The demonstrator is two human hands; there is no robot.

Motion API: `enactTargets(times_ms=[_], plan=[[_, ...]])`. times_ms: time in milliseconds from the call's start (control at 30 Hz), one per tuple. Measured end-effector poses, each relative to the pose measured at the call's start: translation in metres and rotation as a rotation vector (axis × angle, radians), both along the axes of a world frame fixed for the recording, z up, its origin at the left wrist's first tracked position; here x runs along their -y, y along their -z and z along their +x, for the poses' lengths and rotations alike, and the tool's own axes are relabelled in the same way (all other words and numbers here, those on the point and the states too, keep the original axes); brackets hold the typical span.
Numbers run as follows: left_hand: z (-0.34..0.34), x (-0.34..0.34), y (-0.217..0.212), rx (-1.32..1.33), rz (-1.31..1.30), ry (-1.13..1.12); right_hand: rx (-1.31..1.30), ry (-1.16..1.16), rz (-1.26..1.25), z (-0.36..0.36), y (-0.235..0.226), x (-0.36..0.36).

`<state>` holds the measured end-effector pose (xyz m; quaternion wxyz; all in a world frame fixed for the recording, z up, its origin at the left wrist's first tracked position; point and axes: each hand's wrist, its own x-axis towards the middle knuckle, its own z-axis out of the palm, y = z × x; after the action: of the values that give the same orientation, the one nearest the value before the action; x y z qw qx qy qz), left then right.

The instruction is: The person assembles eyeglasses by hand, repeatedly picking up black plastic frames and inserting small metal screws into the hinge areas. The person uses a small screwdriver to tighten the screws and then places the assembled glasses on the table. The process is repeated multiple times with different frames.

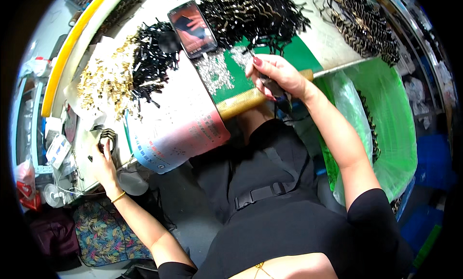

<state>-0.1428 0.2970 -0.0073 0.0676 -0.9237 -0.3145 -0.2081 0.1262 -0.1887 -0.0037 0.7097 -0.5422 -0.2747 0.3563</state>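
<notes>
My right hand [283,77] is closed around a dark hand tool [276,90], held above the front edge of the table; it looks like pliers, but the fingers cover part of it. Beneath and beside that hand, small silver pieces [214,72] lie scattered on a green mat [308,54]. Far to the left, my left hand [103,162] reaches to the table's edge, its fingers bent at a small bunch of dark curved strips [108,135]. The fingertips are partly hidden among the strips, which the hand appears to grip.
A phone [193,30] lies at the back, between heaps of shiny black strips [154,57] and gold strips [103,78]. A printed sheet [183,136] overhangs the front edge beside a gold roll [246,103]. At the right hangs a green plastic bag [395,119].
</notes>
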Motion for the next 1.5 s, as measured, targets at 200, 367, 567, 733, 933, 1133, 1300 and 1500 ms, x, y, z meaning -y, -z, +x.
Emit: enactTargets(times_ms=[200, 367, 567, 733, 933, 1133, 1300, 1500], plan=[[0.017, 0.051, -0.004, 0.198, 0.226, 0.094, -0.030, -0.048, 0.070, 0.003, 0.006, 0.005], [0.044, 0.131, 0.024, 0.533, -0.134, 0.357, 0.060, 0.013, -0.071, -0.008, 0.001, 0.006], [0.049, 0.129, 0.048, 0.513, -0.123, 0.169, 0.814, 0.278, -0.472, 0.007, -0.017, 0.038], [0.061, 0.128, 0.052, 0.528, -0.104, 0.130, 1.405, 0.365, -0.896, 0.067, -0.030, 0.047], [0.059, 0.131, 0.050, 0.562, -0.081, 0.138, 1.778, 0.250, -0.778, 0.098, -0.022, 0.023], [0.065, 0.144, 0.023, 0.375, -0.250, -0.038, 1.492, 0.356, -0.699, 0.086, -0.055, 0.023], [0.085, 0.109, -0.003, 0.313, -0.346, -0.017, 1.003, 0.371, -0.578, 0.050, -0.093, 0.041], [0.116, 0.120, -0.008, 0.020, -0.353, -0.030, 0.208, 0.246, -0.501, 0.023, -0.070, 0.057]])
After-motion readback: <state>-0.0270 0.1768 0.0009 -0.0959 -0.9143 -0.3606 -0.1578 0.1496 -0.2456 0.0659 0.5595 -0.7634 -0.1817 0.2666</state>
